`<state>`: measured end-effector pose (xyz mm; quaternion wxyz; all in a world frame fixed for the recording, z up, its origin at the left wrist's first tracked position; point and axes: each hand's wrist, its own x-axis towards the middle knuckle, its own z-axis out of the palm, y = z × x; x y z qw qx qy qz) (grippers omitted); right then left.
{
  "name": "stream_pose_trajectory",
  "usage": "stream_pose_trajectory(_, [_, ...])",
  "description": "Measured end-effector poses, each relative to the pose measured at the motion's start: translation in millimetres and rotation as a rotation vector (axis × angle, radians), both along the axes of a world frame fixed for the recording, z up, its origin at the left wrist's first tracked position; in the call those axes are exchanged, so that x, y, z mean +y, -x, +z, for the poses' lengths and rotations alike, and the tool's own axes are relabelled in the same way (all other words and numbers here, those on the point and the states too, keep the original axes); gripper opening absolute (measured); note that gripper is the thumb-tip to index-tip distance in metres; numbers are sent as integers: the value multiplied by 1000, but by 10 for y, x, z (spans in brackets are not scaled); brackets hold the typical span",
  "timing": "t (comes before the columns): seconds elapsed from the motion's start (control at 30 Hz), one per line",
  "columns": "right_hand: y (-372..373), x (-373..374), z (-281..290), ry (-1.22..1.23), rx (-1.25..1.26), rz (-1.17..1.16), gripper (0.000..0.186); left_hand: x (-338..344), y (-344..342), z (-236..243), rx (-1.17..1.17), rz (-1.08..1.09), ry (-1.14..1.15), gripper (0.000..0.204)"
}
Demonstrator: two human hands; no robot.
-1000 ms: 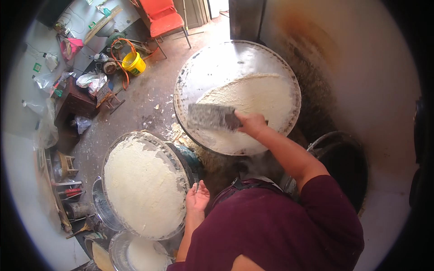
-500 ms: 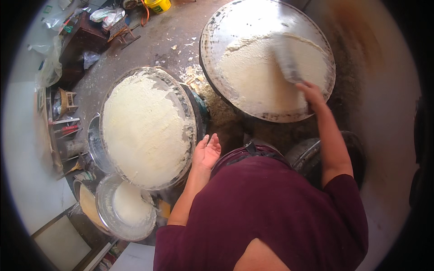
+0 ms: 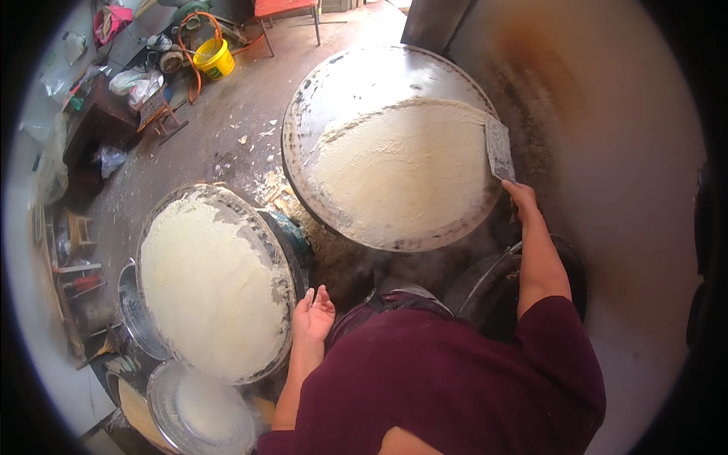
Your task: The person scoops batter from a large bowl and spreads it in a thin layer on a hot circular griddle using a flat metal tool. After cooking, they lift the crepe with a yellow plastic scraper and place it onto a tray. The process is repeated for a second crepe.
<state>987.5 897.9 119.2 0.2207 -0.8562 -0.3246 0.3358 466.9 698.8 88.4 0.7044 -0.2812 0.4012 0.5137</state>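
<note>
My right hand (image 3: 520,199) is closed round the handle of a flat, batter-smeared spreader (image 3: 499,149). Its blade lies at the right rim of a large round griddle (image 3: 356,80). Pale batter (image 3: 402,163) covers the near and middle part of that griddle, with a raised ridge along its far side; bare metal shows beyond. My left hand (image 3: 314,312) holds nothing, palm up with fingers loosely apart. It hovers beside the right edge of a second round griddle (image 3: 282,277), where a sheet of pale batter (image 3: 212,288) covers most of the surface.
A metal basin (image 3: 163,402) of whitish batter sits below the left griddle, another metal pan (image 3: 136,318) beside it. Scraps litter the floor (image 3: 227,144). At the back are a yellow bucket (image 3: 214,59) and a red stool (image 3: 284,7). A dark round vessel (image 3: 493,284) stands near my right arm.
The spreader has swept right, from over the batter to the griddle's right rim. My view has shifted, bringing the red stool into sight. My left hand stays open beside the left griddle.
</note>
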Motion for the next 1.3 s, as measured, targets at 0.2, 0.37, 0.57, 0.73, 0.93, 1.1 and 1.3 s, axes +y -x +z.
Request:
stream_pose_trajectory(0.2, [1271,292,-153,-89,432,405,35,43,21,1,43,-35,-24,22])
stream_pose_trajectory(0.37, [2336,578,-147,-214,-521,1159,66,108,33,-31,-69,37,-58,33])
stream_pose_trajectory(0.57, [876,592,-16,-3,-679,448,65,120,-10,5,3,-33,-31,22])
stream_pose_trajectory(0.73, [297,287,86,-21,362,-172,46,130,20,63,72,-66,39,22])
stream_pose_trajectory(0.93, [1891,736,-17,-68,236,669,42,245,-25,111,81,-93,-28,25])
stream_pose_trajectory(1.1, [2229,1066,-5,-139,-564,966,53,302,-68,168,94,-89,-50,24])
stream_pose_trajectory(1.3, [636,728,6,62,-702,324,55,186,-51,66,70,-83,-2,22])
